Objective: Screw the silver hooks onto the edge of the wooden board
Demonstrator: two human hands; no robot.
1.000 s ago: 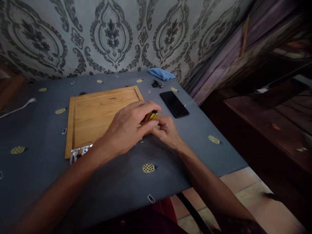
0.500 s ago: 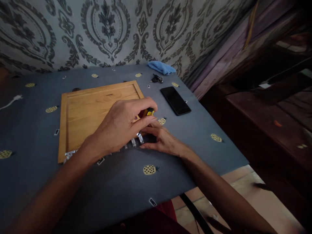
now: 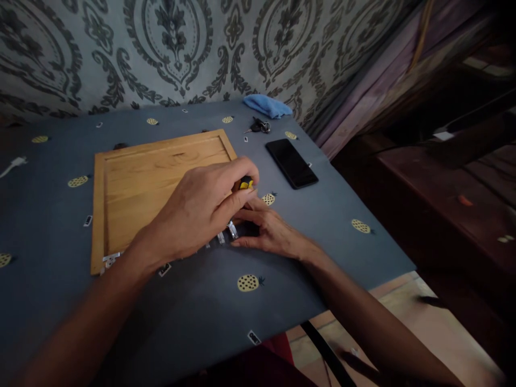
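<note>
My left hand (image 3: 203,201) is closed round the black-and-yellow handle of a screwdriver (image 3: 246,183), held above the near right corner of a framed wooden panel (image 3: 149,188). Below it, my right hand (image 3: 270,228) has its thumb and fingers about a shiny metal hinge (image 3: 233,230) at that same corner. The screwdriver's tip is hidden behind my hands. Another metal hinge (image 3: 109,260) sits at the panel's near left corner, partly behind my left forearm.
On the blue pineapple-print tablecloth (image 3: 193,328), a black phone (image 3: 292,164) lies right of the panel. Keys (image 3: 259,126) and a folded blue cloth (image 3: 268,106) are at the back. A white cable end (image 3: 15,163) lies far left. Patterned curtain hangs behind the table.
The camera view has shifted slightly. Both hands keep nearly the same place at the panel's corner, with the left fingers still round the screwdriver handle.
</note>
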